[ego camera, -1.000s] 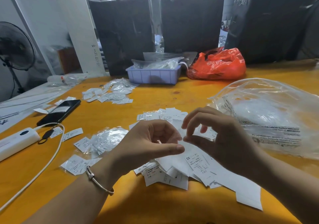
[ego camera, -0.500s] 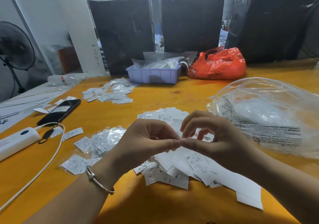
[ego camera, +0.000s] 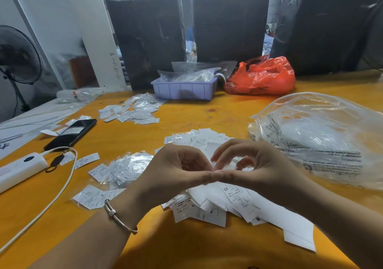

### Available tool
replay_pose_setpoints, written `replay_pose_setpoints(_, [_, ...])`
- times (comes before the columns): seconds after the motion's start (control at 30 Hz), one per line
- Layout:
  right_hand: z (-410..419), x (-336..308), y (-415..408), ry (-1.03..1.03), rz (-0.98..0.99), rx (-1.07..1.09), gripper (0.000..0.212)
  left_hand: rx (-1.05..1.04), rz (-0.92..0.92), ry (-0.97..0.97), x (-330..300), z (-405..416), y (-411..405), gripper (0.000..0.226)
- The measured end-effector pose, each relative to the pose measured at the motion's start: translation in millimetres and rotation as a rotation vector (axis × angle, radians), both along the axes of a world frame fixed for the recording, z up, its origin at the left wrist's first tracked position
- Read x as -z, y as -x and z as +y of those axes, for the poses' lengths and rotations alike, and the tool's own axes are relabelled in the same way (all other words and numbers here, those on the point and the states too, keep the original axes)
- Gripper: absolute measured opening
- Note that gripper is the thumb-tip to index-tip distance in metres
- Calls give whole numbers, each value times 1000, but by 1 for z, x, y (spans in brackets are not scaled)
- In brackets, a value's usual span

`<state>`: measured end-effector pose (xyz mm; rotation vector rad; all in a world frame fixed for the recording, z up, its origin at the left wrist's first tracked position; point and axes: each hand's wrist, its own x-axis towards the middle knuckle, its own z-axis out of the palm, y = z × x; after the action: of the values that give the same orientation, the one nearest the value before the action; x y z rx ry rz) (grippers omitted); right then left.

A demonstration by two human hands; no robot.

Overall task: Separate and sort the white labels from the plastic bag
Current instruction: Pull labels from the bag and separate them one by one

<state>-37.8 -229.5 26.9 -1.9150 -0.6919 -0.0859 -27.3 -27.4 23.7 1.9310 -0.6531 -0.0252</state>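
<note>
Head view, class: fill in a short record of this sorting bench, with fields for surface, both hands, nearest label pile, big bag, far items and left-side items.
surface: orange table
left hand: fingers curled, thumb tip meeting the right thumb; any held label hidden
right hand: fingers curled above the pile
nearest pile: white labels under both hands
big bag: clear plastic bag, right side
far items: lilac tray, red bag
left-side items: black phone, white power bank

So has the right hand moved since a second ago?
Yes. The right hand shifted left toward the left hand, thumbs now touching above the SX label.
</note>
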Motion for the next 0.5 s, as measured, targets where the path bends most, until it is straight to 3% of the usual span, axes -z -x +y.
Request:
replay_pose_setpoints(0.13, [3,1,0,3,7,38,23,3,-4,-27,1,-3,2,24])
replay_pose_setpoints(0.27, [0,2,-3,-113,211,-61,20,-10,-29,-22,0,-3,1,25])
replay_pose_setpoints(0.37, [-3,1,-5,-207,362,-117,3,-3,-38,-22,-1,-3,2,17])
replay_pose_setpoints(0.5, [-2,-1,-5,-282,458,-121,3,-10,-40,-26,-1,-3,1,16])
